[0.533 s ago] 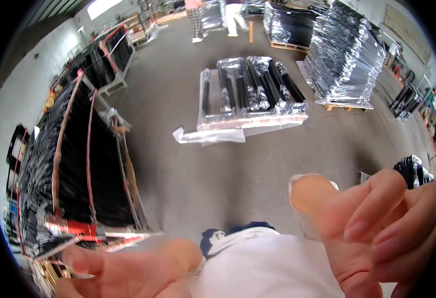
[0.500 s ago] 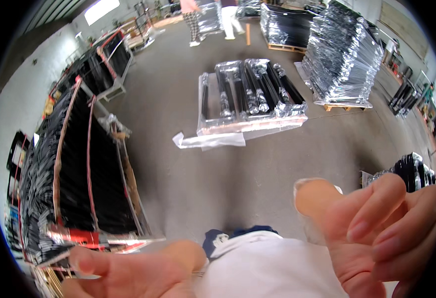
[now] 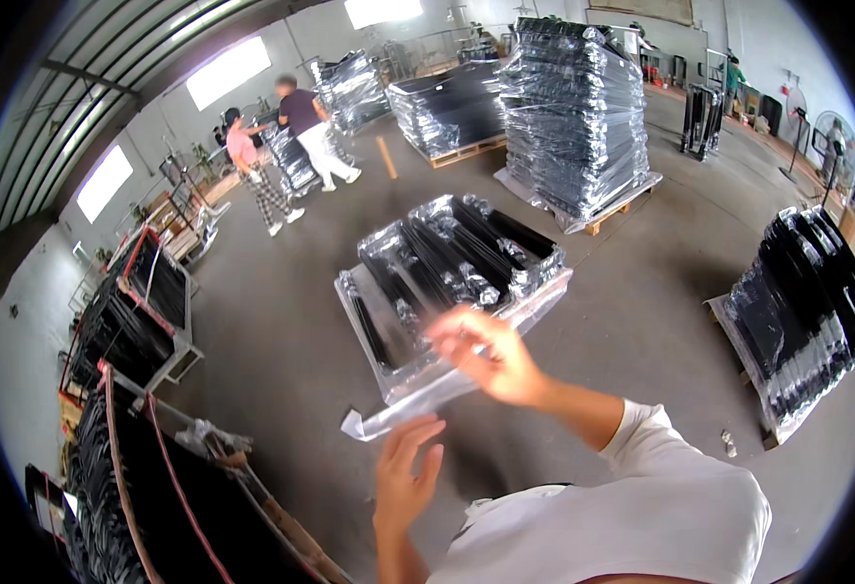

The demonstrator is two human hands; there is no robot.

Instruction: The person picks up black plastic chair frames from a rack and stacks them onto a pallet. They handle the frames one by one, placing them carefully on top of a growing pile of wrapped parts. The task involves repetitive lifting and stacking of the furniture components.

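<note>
My right hand (image 3: 495, 358) is lifted in front of the low pallet load, its blurred fingers apart and holding nothing I can see. Lower and to its left, my left hand (image 3: 408, 477) is raised with fingers stretched, thumb apart and nothing in it. Ahead of both hands, long black parts in clear film (image 3: 456, 253) lie in rows on a low pallet. A whitish plastic sheet (image 3: 388, 419) edges the near side of that load, its loose end on the floor close beyond my left hand. Neither hand appears to touch the load.
A tall film-wrapped stack (image 3: 578, 127) stands behind on a wooden pallet, beside a lower wrapped load (image 3: 452, 107). To the right leans another black stack (image 3: 797, 302). Racks of black parts (image 3: 145, 477) line the left. Two people (image 3: 296, 122) stand at wrapped goods farther back.
My view has lifted and turned, showing more of the hall. Both hands have gone from the lower edge out toward the low pallet, the right one farther and across to the left.
</note>
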